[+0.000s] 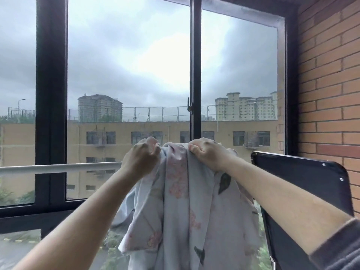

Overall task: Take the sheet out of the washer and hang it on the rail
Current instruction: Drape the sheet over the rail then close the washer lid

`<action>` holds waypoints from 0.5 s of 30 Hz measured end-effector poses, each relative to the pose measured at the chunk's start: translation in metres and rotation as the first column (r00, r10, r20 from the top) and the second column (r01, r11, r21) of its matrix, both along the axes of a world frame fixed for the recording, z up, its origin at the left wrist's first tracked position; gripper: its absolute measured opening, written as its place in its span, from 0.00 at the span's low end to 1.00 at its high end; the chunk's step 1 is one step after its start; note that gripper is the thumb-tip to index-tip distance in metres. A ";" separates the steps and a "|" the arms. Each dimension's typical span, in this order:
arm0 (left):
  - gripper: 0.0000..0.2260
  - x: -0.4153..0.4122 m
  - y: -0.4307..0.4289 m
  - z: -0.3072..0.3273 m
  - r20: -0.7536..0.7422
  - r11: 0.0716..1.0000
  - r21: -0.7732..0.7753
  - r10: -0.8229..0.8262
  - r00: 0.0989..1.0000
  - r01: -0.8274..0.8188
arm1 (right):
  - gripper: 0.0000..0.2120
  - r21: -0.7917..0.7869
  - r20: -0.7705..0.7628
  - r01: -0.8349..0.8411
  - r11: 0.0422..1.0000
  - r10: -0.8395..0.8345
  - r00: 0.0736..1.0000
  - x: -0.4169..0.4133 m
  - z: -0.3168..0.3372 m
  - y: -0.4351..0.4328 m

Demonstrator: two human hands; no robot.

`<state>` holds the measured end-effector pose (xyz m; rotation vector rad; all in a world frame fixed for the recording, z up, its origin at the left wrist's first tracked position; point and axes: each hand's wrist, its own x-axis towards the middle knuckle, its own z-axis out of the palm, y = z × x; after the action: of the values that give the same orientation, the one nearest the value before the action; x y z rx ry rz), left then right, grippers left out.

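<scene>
Both hands are raised in front of a big window (51, 94) with a dark frame, and both grip the sheet (185, 207). The left hand (143, 155) is curled into a fist round a bunch of cloth at the sheet's top edge, knuckles facing the camera. The right hand (207, 152) is closed on the top edge too, just beside the left, with its thumb pressed on the near side of the cloth. A short hump of gathered cloth sits between them.

The sheet is pale blue-grey with faded pink flowers and a few dark leaf shapes. It hangs down from the two hands in long loose folds and runs out of view at the bottom.

A white rail (58, 168) runs level across the window from the left edge and goes out of sight behind the left wrist and the sheet. The top of the sheet is held a little above the line of the rail. Whether any of the cloth already lies over the rail cannot be told, since the hands and folds hide that part.

To the right of the sheet stands a black panel (303, 184) with rounded corners and small screws, close to a brick wall (329, 84). A dark sleeve (339, 250) covers the right upper arm. Through the glass are yellowish buildings (136, 137) under a grey sky.
</scene>
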<state>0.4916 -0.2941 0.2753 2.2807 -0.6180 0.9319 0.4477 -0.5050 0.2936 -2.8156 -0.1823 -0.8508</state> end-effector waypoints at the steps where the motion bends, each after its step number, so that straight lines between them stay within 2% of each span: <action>1: 0.12 -0.005 -0.005 0.000 0.029 1.000 -0.007 -0.024 0.999 0.024 | 0.20 0.004 0.020 -0.004 1.000 0.004 1.000 -0.005 -0.004 -0.003; 6: 0.15 -0.031 -0.039 0.005 0.122 0.998 0.048 -0.040 0.992 0.034 | 0.22 -0.044 0.097 0.007 0.999 -0.002 0.995 -0.023 -0.022 -0.023; 8: 0.15 -0.035 -0.049 0.005 0.115 0.994 0.108 0.000 0.993 -0.013 | 0.22 -0.040 0.095 -0.016 0.999 0.019 0.995 -0.029 -0.026 -0.031; 12: 0.16 -0.042 -0.065 -0.001 0.172 0.985 0.125 0.093 0.981 -0.115 | 0.21 -0.016 0.125 -0.052 0.999 0.054 0.991 -0.043 -0.032 -0.051; 15: 0.16 -0.061 -0.089 -0.004 0.203 0.971 0.189 0.104 0.974 -0.144 | 0.21 0.001 0.130 -0.060 0.998 0.059 0.990 -0.060 -0.039 -0.071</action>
<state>0.4304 -0.3833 0.2710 2.4508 -0.6855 1.2105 0.3878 -0.5763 0.2549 -2.7364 -0.2816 -1.0192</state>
